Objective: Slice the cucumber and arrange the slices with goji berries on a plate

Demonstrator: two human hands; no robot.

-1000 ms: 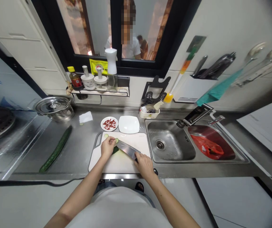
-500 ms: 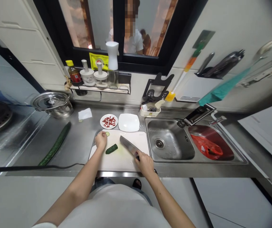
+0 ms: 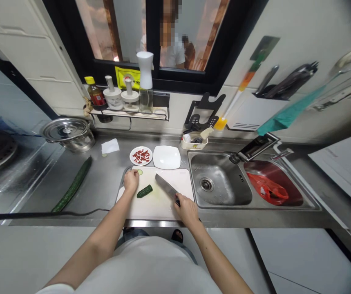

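Note:
My right hand (image 3: 187,210) is closed round the handle of a kitchen knife (image 3: 166,188), its blade slanting up and left over the white cutting board (image 3: 155,210). A short piece of cucumber (image 3: 145,191) lies between the blade and my left hand (image 3: 131,181). At the board's upper left corner, the curled fingertips of that left hand meet a pale cucumber slice (image 3: 140,172); the fingers look closed at its edge. Just behind the board stand a plate of chopped red bits (image 3: 141,156) and a white square plate (image 3: 166,157).
A whole cucumber (image 3: 74,183) lies on the steel counter at left, near a lidded pot (image 3: 71,134) and a white paper (image 3: 110,146). To the right is a double sink (image 3: 221,200) with a red bag (image 3: 267,190). A black cable (image 3: 80,213) crosses the counter's front.
Almost nothing differs. The whole view has shifted very slightly; both hands, the knife and the cucumber pieces keep their places on the board.

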